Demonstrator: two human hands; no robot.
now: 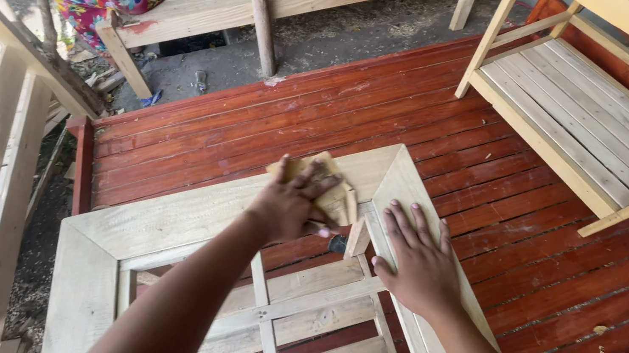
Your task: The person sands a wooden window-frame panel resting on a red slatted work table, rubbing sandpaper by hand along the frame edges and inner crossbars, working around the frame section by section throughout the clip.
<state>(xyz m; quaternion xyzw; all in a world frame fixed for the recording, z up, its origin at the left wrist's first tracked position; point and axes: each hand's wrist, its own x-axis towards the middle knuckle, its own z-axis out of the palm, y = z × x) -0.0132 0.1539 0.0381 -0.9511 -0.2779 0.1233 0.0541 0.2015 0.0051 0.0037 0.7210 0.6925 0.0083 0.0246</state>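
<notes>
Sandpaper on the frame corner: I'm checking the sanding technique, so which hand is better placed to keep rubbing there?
Left, probably. The left hand already presses the sandpaper onto the wooden frame near its corner, while the right hand lies flat on the side rail, bracing it.

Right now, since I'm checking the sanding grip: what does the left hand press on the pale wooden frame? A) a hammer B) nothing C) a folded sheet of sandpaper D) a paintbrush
C: the left hand presses a tan folded sheet of sandpaper onto the frame; the right hand lies flat, empty.
</notes>
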